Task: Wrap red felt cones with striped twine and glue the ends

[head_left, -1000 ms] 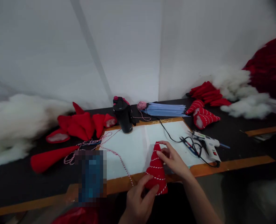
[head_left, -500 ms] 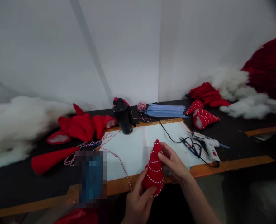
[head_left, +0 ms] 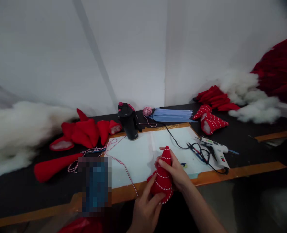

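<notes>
The left hand [head_left: 145, 212] grips the lower part of a red felt cone [head_left: 163, 179], fingers closed around it, while the right hand [head_left: 174, 170] pinches its upper part. Red-and-white twine [head_left: 123, 171] spirals around the cone and trails away across a white board [head_left: 136, 165]. The cone is held over the board's near edge, with its tip pointing up. A glue gun [head_left: 215, 152] lies to the right of the board on the black tabletop [head_left: 19, 191], and a black bottle [head_left: 129, 121] stands at the board's far edge.
</notes>
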A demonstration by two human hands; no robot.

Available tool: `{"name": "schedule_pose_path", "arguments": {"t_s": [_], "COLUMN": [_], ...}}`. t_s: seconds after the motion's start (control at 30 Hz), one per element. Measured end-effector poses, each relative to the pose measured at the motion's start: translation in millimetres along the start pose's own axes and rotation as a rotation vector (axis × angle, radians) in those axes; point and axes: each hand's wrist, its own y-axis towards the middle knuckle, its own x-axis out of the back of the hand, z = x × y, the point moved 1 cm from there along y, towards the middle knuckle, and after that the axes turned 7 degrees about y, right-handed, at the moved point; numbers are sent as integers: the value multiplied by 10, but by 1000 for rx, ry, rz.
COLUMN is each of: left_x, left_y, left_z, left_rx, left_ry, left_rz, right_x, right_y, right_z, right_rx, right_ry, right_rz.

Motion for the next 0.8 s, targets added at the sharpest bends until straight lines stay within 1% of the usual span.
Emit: {"name": "schedule_pose_path", "arguments": {"t_s": [0.1, 0.17, 0.27, 0.33, 0.4, 0.5, 0.6, 0.7, 0.8], "left_x": [19, 46, 123, 179, 209, 172, 64, 0, 72], "left_y": [23, 38, 71, 101, 127, 138, 128, 157, 277], "left_z": [-4, -19, -59, -101, -152, -248, -359, -446, -455], "left_rx": [5, 30, 100, 108, 92, 45, -42, -165, -271], "left_ry": [-30, -55, -5, 59, 69, 4, -58, -49, -1], "left_rz": [-17, -28, -63, -62, -51, -23, 7, 19, 17], "right_x": [13, 34, 71, 92, 99, 77, 35, 18, 39], "right_y": [10, 26, 69, 110, 158, 227, 271, 290, 284], "right_z": [-3, -4, 8, 26, 39, 29, -11, -62, -105], "right_rx": [-45, -28, 44, 113, 183, 280, 357, 391, 404], "right_ry": [127, 150, 172, 192, 214, 245, 255, 246, 223], "right_rz": [18, -18, -126, -220, -309, -419, -488, -507, -499]}}
